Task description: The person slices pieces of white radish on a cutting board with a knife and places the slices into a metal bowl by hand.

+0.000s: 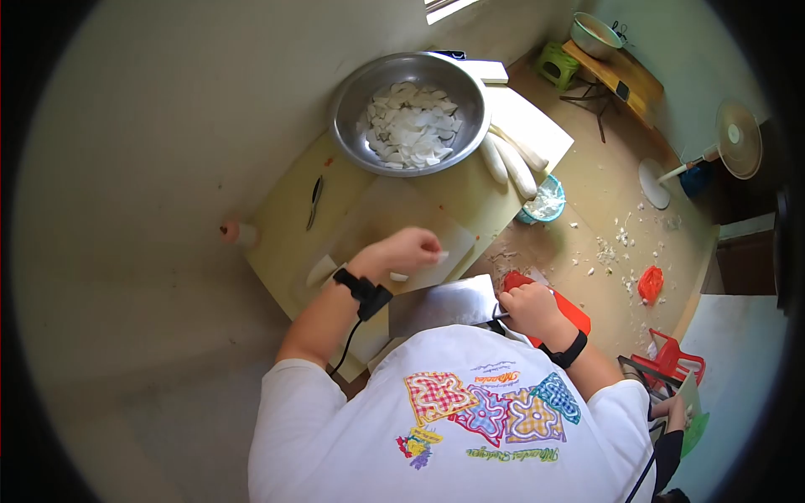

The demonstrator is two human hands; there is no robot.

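Observation:
My left hand (407,251) is closed over the translucent cutting board (402,205), with a small white radish slice (443,257) at its fingertips. My right hand (534,311) grips the handle of a cleaver (444,307), whose broad blade lies across the near side of the board, close to my body. A cut piece of white radish (320,271) rests left of my left wrist, and a smaller piece (398,277) is just under that hand. Beyond the board stands a large metal bowl (348,126) with many white slices in it. Long peeled white radishes (513,168) lie to its right.
A peeler (314,202) lies on the table's left side. Below the right edge, a blue basket (549,189) holds peelings. More scraps and a red plastic bag (650,285) are on the floor near a standing fan (738,138). Another person's hand (671,411) shows at lower right.

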